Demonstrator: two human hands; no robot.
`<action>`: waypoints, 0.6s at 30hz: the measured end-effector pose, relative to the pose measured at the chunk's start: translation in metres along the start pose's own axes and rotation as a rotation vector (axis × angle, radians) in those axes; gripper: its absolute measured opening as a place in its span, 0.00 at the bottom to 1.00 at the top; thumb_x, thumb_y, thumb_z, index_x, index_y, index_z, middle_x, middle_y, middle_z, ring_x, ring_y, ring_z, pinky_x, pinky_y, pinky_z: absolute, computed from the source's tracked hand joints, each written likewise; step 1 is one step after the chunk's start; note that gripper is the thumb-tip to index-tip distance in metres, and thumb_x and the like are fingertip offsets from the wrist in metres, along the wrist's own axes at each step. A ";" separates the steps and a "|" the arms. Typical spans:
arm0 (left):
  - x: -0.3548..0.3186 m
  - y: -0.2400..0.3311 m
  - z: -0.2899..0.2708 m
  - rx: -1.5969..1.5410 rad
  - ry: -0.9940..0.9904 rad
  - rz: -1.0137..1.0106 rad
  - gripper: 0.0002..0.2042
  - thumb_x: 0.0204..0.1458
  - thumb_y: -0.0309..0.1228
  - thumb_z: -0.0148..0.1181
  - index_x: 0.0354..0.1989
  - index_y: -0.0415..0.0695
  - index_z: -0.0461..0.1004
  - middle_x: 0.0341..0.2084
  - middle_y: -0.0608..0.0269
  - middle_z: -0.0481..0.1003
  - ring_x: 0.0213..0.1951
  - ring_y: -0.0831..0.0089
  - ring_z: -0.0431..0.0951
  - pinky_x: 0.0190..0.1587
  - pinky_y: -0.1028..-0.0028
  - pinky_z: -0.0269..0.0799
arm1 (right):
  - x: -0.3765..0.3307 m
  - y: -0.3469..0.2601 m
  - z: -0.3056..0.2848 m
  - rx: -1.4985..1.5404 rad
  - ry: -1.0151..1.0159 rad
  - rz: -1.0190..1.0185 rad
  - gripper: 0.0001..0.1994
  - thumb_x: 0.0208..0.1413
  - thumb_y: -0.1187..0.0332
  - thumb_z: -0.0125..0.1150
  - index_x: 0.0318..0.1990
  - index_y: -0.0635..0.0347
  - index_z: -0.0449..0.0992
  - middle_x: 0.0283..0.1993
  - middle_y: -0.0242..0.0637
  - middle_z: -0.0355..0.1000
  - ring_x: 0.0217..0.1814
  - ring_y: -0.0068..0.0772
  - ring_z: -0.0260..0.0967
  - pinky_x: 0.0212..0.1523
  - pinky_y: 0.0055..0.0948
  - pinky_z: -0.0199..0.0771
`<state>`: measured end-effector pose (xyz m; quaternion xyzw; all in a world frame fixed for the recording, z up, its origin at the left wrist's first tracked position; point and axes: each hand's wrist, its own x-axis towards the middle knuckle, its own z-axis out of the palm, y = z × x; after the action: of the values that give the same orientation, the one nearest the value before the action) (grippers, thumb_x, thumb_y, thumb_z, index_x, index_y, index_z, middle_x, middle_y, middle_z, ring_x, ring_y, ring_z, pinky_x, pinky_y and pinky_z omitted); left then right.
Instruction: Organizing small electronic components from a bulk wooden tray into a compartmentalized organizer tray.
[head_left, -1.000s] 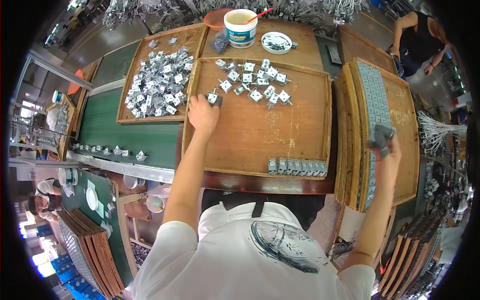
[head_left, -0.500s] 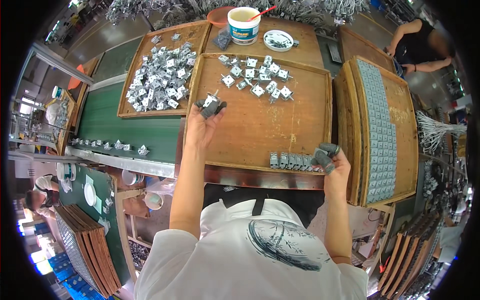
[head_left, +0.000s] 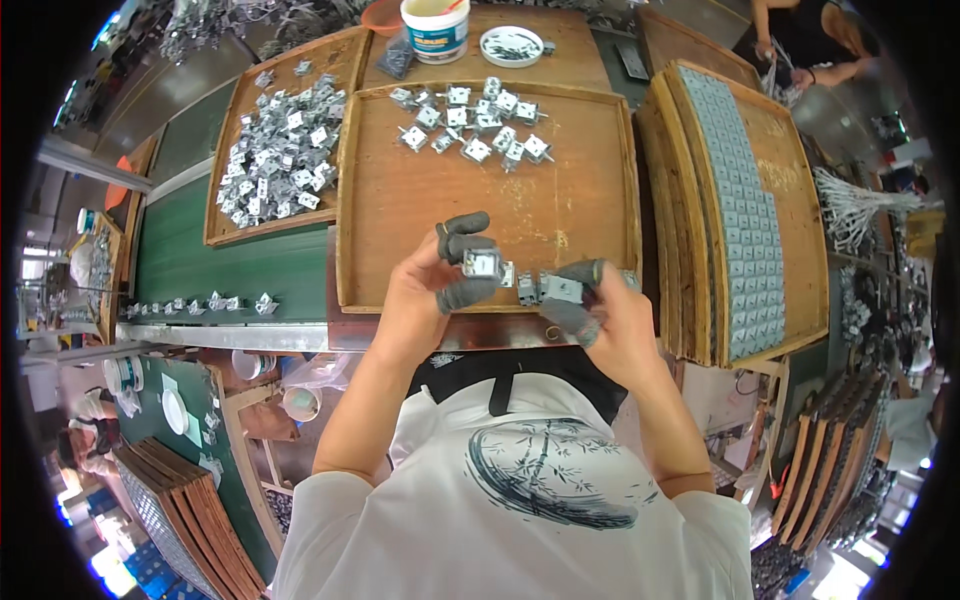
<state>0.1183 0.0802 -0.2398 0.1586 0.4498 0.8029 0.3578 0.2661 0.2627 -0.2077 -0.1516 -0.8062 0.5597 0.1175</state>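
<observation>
- The left hand [head_left: 422, 292] is over the near edge of the wooden work tray [head_left: 400, 210], thumb and fingertips in dark grey finger cots [head_left: 466, 293], clamped on a boxy metal component [head_left: 482, 263], its pale face up.
- A small pale piece [head_left: 508, 274] shows just beside that component; whether it belongs to it, I cannot tell.
- The right hand [head_left: 622, 322], also in grey cots, is near the tray's near right corner, its fingertips clamped on a grey rectangular component [head_left: 561, 289].
- A row of upright components [head_left: 527, 289] lies along the tray's near edge, partly hidden by the right hand.
- Loose white-faced components [head_left: 487, 121] cluster toward the tray's far edge, some with shafts sticking out.
- Just beyond the work tray's left edge, a second wooden tray [head_left: 217, 205] holds a heap of similar components [head_left: 280, 150].
- A green conveyor belt [head_left: 240, 275] carries a line of components [head_left: 200, 304] along its near edge.
- Right of the work tray, the top tray of a stack [head_left: 785, 180] holds close rows of grey components [head_left: 742, 225] along its left edge.
- Past the work tray's far edge stand a white bucket [head_left: 436, 32] and a shallow white dish [head_left: 490, 52].
</observation>
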 end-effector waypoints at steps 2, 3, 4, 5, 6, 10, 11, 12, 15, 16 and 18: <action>-0.007 0.000 0.010 0.235 -0.018 0.090 0.17 0.49 0.16 0.65 0.49 0.39 0.77 0.47 0.68 0.74 0.49 0.74 0.75 0.51 0.74 0.73 | 0.004 -0.011 0.000 -0.373 0.002 -0.198 0.15 0.49 0.70 0.69 0.43 0.63 0.73 0.38 0.45 0.74 0.32 0.46 0.74 0.32 0.32 0.74; -0.009 -0.002 0.011 0.230 -0.022 0.081 0.17 0.49 0.16 0.65 0.49 0.39 0.77 0.47 0.68 0.74 0.49 0.74 0.75 0.51 0.74 0.73 | 0.006 -0.012 0.000 -0.376 0.004 -0.187 0.15 0.49 0.70 0.69 0.43 0.63 0.73 0.38 0.45 0.74 0.32 0.46 0.74 0.32 0.32 0.74; -0.011 -0.003 0.012 0.219 -0.051 0.031 0.17 0.49 0.17 0.65 0.50 0.38 0.77 0.47 0.66 0.75 0.49 0.74 0.75 0.52 0.73 0.73 | 0.008 -0.013 -0.001 -0.409 0.008 -0.250 0.15 0.47 0.70 0.69 0.42 0.62 0.73 0.37 0.44 0.74 0.33 0.46 0.74 0.32 0.34 0.74; -0.012 -0.004 0.013 0.209 -0.080 -0.017 0.17 0.50 0.18 0.65 0.50 0.37 0.76 0.46 0.63 0.76 0.49 0.74 0.76 0.53 0.72 0.73 | 0.010 -0.015 0.000 -0.442 0.011 -0.313 0.15 0.46 0.71 0.70 0.41 0.62 0.74 0.36 0.42 0.73 0.34 0.46 0.74 0.33 0.35 0.74; -0.013 -0.003 0.016 0.205 -0.083 -0.022 0.17 0.50 0.18 0.65 0.50 0.37 0.76 0.46 0.63 0.76 0.49 0.74 0.76 0.53 0.72 0.73 | 0.011 -0.019 0.001 -0.433 0.027 -0.327 0.12 0.43 0.73 0.68 0.35 0.62 0.72 0.34 0.42 0.70 0.35 0.50 0.72 0.33 0.41 0.73; -0.018 -0.006 0.028 0.254 -0.047 -0.139 0.18 0.53 0.18 0.61 0.53 0.40 0.75 0.47 0.69 0.73 0.48 0.77 0.74 0.50 0.75 0.72 | 0.008 -0.014 -0.001 -0.526 -0.002 -0.317 0.11 0.43 0.75 0.67 0.35 0.61 0.72 0.33 0.42 0.69 0.35 0.49 0.72 0.34 0.42 0.74; -0.018 -0.009 0.029 0.297 -0.034 -0.132 0.18 0.54 0.17 0.60 0.54 0.41 0.74 0.46 0.69 0.73 0.48 0.77 0.74 0.50 0.76 0.72 | 0.007 -0.013 -0.002 -0.539 -0.016 -0.319 0.11 0.42 0.75 0.66 0.35 0.62 0.72 0.33 0.41 0.68 0.36 0.48 0.71 0.34 0.42 0.74; -0.018 -0.011 0.030 0.297 -0.035 -0.133 0.18 0.54 0.17 0.60 0.54 0.41 0.74 0.46 0.69 0.73 0.48 0.77 0.74 0.50 0.76 0.72 | 0.007 -0.013 -0.003 -0.552 -0.029 -0.321 0.11 0.41 0.76 0.66 0.34 0.62 0.72 0.33 0.41 0.68 0.36 0.48 0.71 0.34 0.42 0.73; -0.017 -0.022 0.032 0.249 -0.062 -0.154 0.18 0.55 0.16 0.57 0.55 0.40 0.73 0.46 0.67 0.72 0.49 0.76 0.73 0.50 0.76 0.71 | 0.008 -0.003 -0.002 -0.592 0.001 -0.382 0.11 0.40 0.78 0.64 0.33 0.63 0.71 0.32 0.41 0.68 0.37 0.48 0.71 0.34 0.43 0.74; -0.017 -0.028 0.034 0.272 -0.040 -0.130 0.19 0.55 0.16 0.56 0.56 0.40 0.72 0.47 0.66 0.71 0.49 0.75 0.73 0.50 0.76 0.70 | 0.008 0.002 -0.002 -0.593 0.003 -0.379 0.11 0.40 0.78 0.64 0.33 0.63 0.71 0.32 0.41 0.68 0.37 0.48 0.71 0.34 0.43 0.74; -0.017 -0.038 0.038 0.295 -0.019 -0.109 0.19 0.55 0.15 0.55 0.57 0.40 0.72 0.48 0.64 0.70 0.49 0.75 0.72 0.50 0.76 0.70 | 0.007 0.017 0.000 -0.646 0.010 -0.402 0.12 0.39 0.75 0.69 0.32 0.64 0.72 0.32 0.43 0.69 0.35 0.50 0.71 0.35 0.42 0.72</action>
<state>0.1682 0.1037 -0.2496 0.1925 0.5671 0.7061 0.3779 0.2616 0.2708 -0.2230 -0.0225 -0.9542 0.2417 0.1751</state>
